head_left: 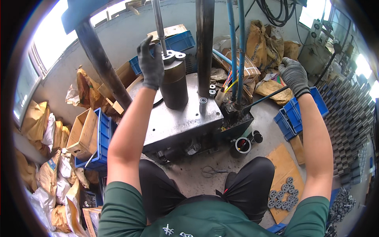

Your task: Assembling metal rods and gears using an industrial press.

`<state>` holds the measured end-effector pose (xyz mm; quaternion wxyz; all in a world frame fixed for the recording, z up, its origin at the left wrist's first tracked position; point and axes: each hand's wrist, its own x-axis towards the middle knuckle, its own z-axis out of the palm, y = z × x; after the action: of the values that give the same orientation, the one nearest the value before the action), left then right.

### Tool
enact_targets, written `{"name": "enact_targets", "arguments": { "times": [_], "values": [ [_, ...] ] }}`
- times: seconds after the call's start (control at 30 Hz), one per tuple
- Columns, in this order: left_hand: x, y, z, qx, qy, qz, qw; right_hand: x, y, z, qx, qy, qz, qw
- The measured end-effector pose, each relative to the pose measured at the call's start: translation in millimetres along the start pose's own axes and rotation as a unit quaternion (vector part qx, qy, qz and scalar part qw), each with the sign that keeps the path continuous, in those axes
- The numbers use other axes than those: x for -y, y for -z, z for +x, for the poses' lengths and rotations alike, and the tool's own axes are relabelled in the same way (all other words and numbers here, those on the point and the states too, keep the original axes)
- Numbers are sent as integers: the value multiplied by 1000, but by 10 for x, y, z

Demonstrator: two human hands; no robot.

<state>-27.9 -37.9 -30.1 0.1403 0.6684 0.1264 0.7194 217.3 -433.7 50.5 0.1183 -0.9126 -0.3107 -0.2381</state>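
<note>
My left hand (152, 67), in a dark grey glove, is raised beside a dark upright steel cylinder (174, 89). Its fingers are apart and nothing shows between them. Flat light-metal pieces with holes (180, 56) rest on top of the cylinder, where a shiny vertical rod (158, 23) comes down. The cylinder stands on the steel table (166, 128) of a press. Out to the right, my gloved right hand (295, 77) is closed around the end of a long black lever (268, 96), which slants down to the base of the blue pipes.
Small round metal parts (203, 104) stand along the table's right edge. Dark posts (204, 47) and blue pipes (241, 47) rise behind. Scissors (213, 171) and cylindrical cups (241, 146) are on the floor. Wheel-shaped parts (284, 194) lie on cardboard; blue crates (293, 114) stand right.
</note>
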Motion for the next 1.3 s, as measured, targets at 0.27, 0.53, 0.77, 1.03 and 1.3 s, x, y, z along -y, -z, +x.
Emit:
{"name": "enact_targets", "arguments": {
  "times": [0.27, 0.53, 0.77, 1.03, 1.3],
  "values": [
    [-607, 213, -1623, 429, -90, 80, 895, 10, -5, -66, -19, 21, -13, 1000],
    [-503, 3, -1923, 396, -83, 116, 907, -9, 80, -327, 10, 15, -11, 1000],
    [-505, -69, -2086, 394, 22, 113, 912, -275, 90, -901, -32, 59, 23, 998],
    [-686, 414, -2202, 231, 235, -137, 934, 190, 181, -1927, -72, 317, 22, 945],
    [-1862, 1145, -1660, 353, 542, -393, 654, 1367, -537, -2178, 54, 293, 463, 835]
  ]
}}
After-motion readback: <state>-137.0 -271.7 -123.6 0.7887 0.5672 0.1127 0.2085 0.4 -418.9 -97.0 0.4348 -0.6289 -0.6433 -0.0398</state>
